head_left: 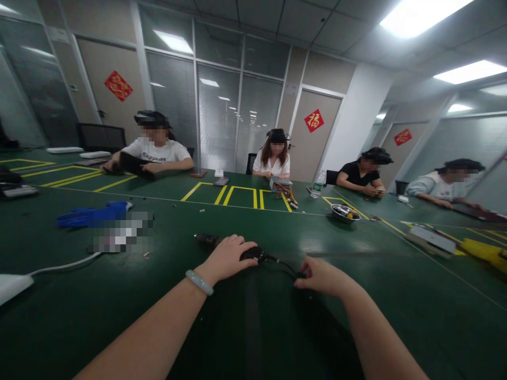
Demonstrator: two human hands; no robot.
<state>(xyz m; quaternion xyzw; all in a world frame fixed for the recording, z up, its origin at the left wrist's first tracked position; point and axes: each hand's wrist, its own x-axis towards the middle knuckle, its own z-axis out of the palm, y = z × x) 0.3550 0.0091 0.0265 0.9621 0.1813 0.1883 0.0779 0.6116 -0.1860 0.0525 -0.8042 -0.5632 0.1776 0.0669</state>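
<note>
A black corded tool (206,240), which looks like an electric screwdriver, lies on the green table with its narrow metal tip pointing left. My left hand (229,257) is wrapped over its body from above and hides the middle part. From the tool's right end a thin black cable (283,263) runs toward my right hand (322,277). There my thumb and fingers pinch the cable close to the table top. The exact end of the cable is partly covered by my fingers.
Blue gloves (95,214) and a white power cord (65,265) are on the left. Ahead stand a metal bowl (345,213), a water bottle (318,184) and a grey box with coloured wires (281,183). Several people sit across the green table (166,295).
</note>
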